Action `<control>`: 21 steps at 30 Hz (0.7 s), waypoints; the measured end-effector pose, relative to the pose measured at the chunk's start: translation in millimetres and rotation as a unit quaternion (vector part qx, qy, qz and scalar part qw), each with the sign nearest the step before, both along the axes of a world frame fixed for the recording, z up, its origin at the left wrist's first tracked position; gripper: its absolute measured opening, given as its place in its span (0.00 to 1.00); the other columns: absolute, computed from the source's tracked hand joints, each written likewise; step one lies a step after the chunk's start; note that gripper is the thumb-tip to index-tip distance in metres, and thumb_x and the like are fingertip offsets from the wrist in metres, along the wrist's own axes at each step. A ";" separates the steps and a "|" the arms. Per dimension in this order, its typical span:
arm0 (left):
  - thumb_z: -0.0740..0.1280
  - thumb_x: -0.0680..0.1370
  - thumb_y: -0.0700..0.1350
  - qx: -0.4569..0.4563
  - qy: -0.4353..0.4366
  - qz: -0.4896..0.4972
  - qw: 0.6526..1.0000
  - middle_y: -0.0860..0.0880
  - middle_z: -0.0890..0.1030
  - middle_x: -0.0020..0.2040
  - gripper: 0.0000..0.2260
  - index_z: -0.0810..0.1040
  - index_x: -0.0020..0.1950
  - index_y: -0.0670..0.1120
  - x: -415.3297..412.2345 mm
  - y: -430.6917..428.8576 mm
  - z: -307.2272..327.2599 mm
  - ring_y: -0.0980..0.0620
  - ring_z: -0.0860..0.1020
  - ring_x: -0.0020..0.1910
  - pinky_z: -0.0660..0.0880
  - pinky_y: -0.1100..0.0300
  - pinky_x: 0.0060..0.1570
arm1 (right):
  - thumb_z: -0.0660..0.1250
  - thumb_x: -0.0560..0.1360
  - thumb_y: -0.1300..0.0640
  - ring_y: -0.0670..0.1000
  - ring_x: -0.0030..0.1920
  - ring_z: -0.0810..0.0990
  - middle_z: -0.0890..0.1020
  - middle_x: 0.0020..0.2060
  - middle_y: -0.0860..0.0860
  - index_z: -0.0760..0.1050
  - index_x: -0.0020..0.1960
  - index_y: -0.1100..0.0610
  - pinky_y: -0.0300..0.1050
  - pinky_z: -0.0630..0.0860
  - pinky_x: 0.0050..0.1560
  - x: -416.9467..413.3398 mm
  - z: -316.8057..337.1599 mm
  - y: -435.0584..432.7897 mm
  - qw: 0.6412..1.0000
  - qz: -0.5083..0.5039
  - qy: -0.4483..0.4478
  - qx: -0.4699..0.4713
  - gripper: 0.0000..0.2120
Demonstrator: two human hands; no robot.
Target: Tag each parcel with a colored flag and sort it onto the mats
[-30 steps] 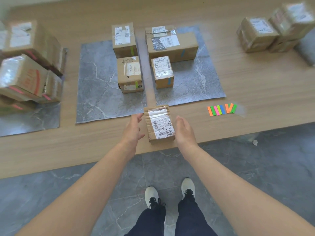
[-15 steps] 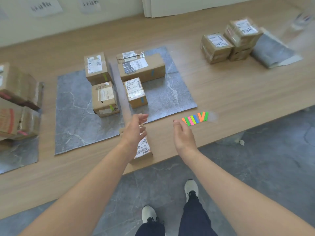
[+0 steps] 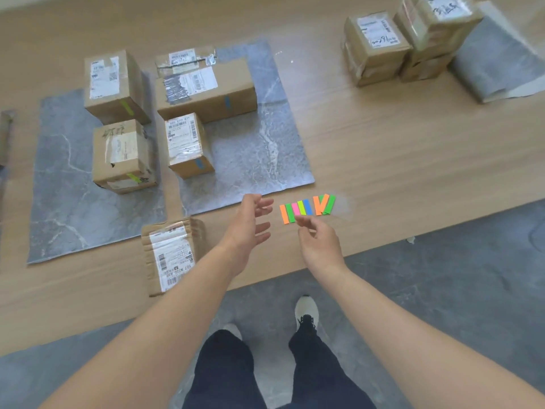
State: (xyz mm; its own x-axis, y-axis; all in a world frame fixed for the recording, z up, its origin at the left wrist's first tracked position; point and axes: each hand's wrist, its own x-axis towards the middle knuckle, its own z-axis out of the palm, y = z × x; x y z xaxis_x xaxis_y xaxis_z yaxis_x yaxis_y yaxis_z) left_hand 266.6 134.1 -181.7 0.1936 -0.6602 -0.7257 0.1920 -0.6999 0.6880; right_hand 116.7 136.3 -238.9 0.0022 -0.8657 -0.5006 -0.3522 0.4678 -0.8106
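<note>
A small cardboard parcel (image 3: pixel 171 255) with a white label lies near the table's front edge, and I see no flag on it. To its right sits a row of colored flags (image 3: pixel 306 208) in orange, green, pink and blue. My left hand (image 3: pixel 250 228) hovers open between the parcel and the flags. My right hand (image 3: pixel 317 240) is open too, its fingertips just below the flags. Two green-flagged parcels (image 3: pixel 121 154) stand on the left grey mat (image 3: pixel 65 202). Two blue-flagged parcels (image 3: pixel 188 146) stand on the right grey mat (image 3: pixel 265 160).
A cluster of three parcels (image 3: pixel 407 39) waits at the back right beside a folded grey mat (image 3: pixel 495 63). The table's front edge (image 3: pixel 383 240) runs just under my hands, with grey floor and my feet below.
Both hands let go of the near parcel and moved right toward the flags. The view swung right, so the stacked parcels at the far left left the frame.
</note>
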 end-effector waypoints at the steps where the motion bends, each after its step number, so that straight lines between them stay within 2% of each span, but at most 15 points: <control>1: 0.54 0.82 0.58 0.005 0.001 -0.004 1.000 0.52 0.79 0.63 0.20 0.81 0.62 0.52 -4.2 -3.7 -4.0 0.46 0.77 0.61 0.74 0.49 0.66 | 0.59 0.82 0.60 0.43 0.58 0.77 0.81 0.60 0.43 0.78 0.66 0.52 0.31 0.70 0.49 -3.6 -3.5 -3.3 1.000 0.005 0.001 -0.001 0.16; 3: 0.54 0.82 0.59 0.017 0.006 -0.010 1.000 0.52 0.79 0.63 0.20 0.81 0.62 0.52 -11.0 -8.8 -10.9 0.46 0.77 0.62 0.74 0.48 0.66 | 0.59 0.82 0.61 0.43 0.58 0.77 0.80 0.59 0.42 0.78 0.65 0.51 0.27 0.69 0.47 -8.9 -11.4 -8.3 1.000 0.013 0.003 -0.004 0.16; 8: 0.53 0.83 0.59 0.043 0.015 -0.040 0.998 0.52 0.78 0.64 0.21 0.80 0.64 0.53 -16.0 -20.2 -25.0 0.46 0.76 0.63 0.73 0.48 0.67 | 0.62 0.81 0.61 0.43 0.56 0.79 0.82 0.56 0.43 0.80 0.62 0.51 0.26 0.70 0.45 -11.5 -27.5 -21.9 1.000 0.014 0.022 -0.006 0.14; 10: 0.53 0.83 0.59 0.045 0.011 -0.060 0.997 0.52 0.78 0.64 0.20 0.79 0.64 0.53 -14.1 -27.7 -28.9 0.47 0.77 0.62 0.72 0.48 0.68 | 0.65 0.80 0.59 0.43 0.51 0.80 0.83 0.54 0.43 0.81 0.60 0.51 0.25 0.70 0.44 -12.3 -34.3 -32.1 0.999 0.020 0.044 -0.025 0.12; 13: 0.53 0.82 0.59 0.051 0.001 -0.082 0.995 0.52 0.79 0.63 0.20 0.78 0.65 0.53 -10.3 -35.5 -36.0 0.48 0.78 0.61 0.72 0.48 0.68 | 0.71 0.78 0.59 0.44 0.41 0.79 0.80 0.51 0.46 0.83 0.59 0.52 0.26 0.70 0.45 -14.4 -47.9 -50.1 0.983 0.097 0.112 -0.109 0.11; 14: 0.53 0.83 0.59 0.054 -0.001 -0.085 0.995 0.52 0.79 0.63 0.20 0.78 0.65 0.53 -9.3 -36.1 -37.3 0.48 0.78 0.61 0.72 0.48 0.68 | 0.72 0.77 0.59 0.46 0.39 0.78 0.79 0.49 0.46 0.84 0.59 0.53 0.29 0.71 0.46 -15.2 -53.3 -56.7 0.972 0.131 0.132 -0.145 0.11; 17: 0.54 0.83 0.56 0.046 -0.006 -0.097 0.994 0.52 0.79 0.61 0.19 0.77 0.66 0.51 -7.3 -36.9 -40.6 0.50 0.79 0.59 0.73 0.50 0.66 | 0.77 0.73 0.61 0.48 0.39 0.74 0.75 0.46 0.46 0.86 0.56 0.55 0.49 0.77 0.46 -19.1 -70.4 -71.3 0.944 0.214 0.165 -0.191 0.12; 19: 0.55 0.83 0.53 0.039 -0.017 -0.107 0.993 0.52 0.80 0.60 0.16 0.78 0.63 0.50 -6.1 -36.9 -41.1 0.50 0.79 0.58 0.75 0.50 0.65 | 0.79 0.69 0.63 0.49 0.39 0.73 0.75 0.46 0.48 0.86 0.53 0.56 0.52 0.78 0.43 -20.8 -76.6 -76.5 0.935 0.245 0.170 -0.193 0.13; 21: 0.56 0.83 0.50 0.023 -0.043 -0.132 0.990 0.50 0.81 0.57 0.12 0.79 0.54 0.53 -4.7 -37.1 -43.7 0.46 0.79 0.58 0.76 0.47 0.63 | 0.81 0.66 0.64 0.49 0.38 0.72 0.75 0.45 0.48 0.86 0.52 0.57 0.50 0.77 0.42 -21.8 -79.0 -81.2 0.935 0.251 0.163 -0.188 0.15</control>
